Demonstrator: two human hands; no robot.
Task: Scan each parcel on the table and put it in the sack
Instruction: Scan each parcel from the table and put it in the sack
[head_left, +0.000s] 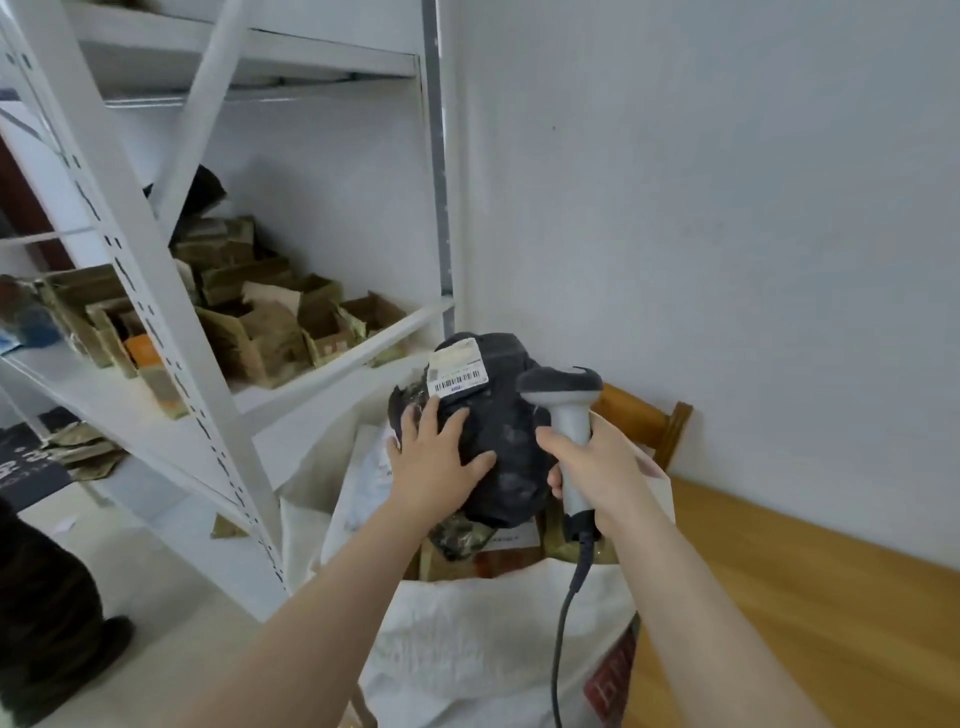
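Note:
A dark grey soft parcel (506, 441) with a white barcode label (457, 369) on top sits over the open mouth of the white woven sack (483, 639). My left hand (434, 467) lies on the parcel's left side with fingers spread and straight. My right hand (597, 467) grips the pale handle of a barcode scanner (563, 400), whose dark head sits just right of the label. The scanner's grey cable hangs down over the sack. Several other parcels show inside the sack under the dark one.
A white metal shelf rack (171, 291) stands to the left, holding several brown cardboard parcels (260, 312). A wooden table (805, 597) runs along the white wall on the right. A wooden chair back (649, 421) rises behind the sack. A dark bag (47, 623) lies on the floor at left.

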